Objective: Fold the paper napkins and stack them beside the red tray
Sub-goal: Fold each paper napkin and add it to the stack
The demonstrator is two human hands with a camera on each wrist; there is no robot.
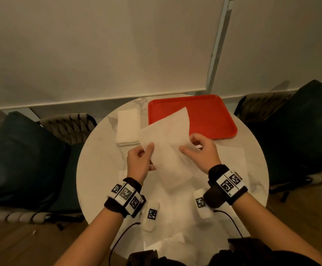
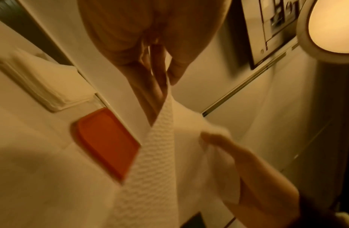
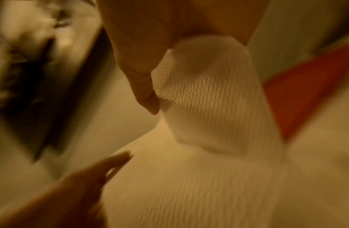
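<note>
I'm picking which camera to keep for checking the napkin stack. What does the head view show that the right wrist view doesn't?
Only the head view shows the stack of folded napkins lying left of the red tray, the round marble table, more unfolded sheets on it, and both wrist bands. Only the right wrist view shows, close up, the embossed ridged texture of the held napkin and how it bends over beside the right thumb. Both show the left hand and the right hand pinching that napkin, with part of the tray behind it.
</note>
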